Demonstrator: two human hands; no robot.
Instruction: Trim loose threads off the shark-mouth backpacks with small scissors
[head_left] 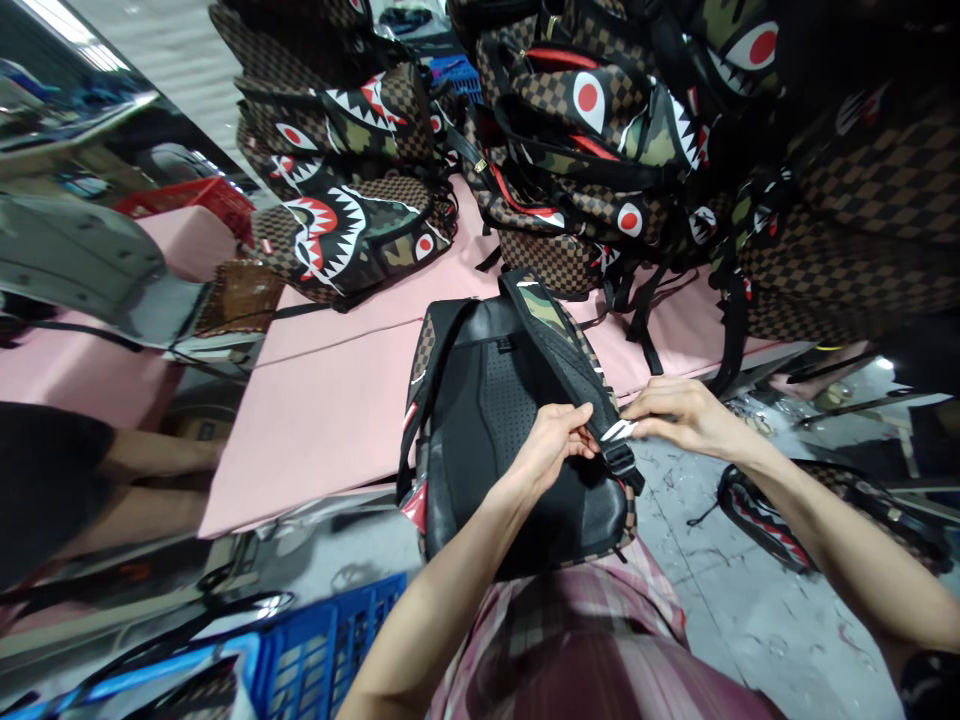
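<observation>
Pinching a padded shoulder strap [574, 375] near its lower end, the left hand [559, 440] is closed on the strap's inner edge. A small white item [619, 430] is held between the thumb and fingers of the right hand [679, 412], its tip set against the strap just above a black buckle [621, 460]; its exact kind cannot be told. The backpack [517, 430] is laid with its black back panel facing up, its top over the near edge of the pink surface [322, 420] and its lower part above a plaid cloth [577, 640].

Beyond it, checkered backpacks with shark faces are piled in a left stack [360, 235] and a middle stack [592, 130]. A blue basket [330, 640] is seen at the lower left, a red basket [195, 200] at the upper left. Another bag [817, 510] is seen on the littered floor [720, 590] at the right. At the left edge, a person's legs [150, 480] are partly shown.
</observation>
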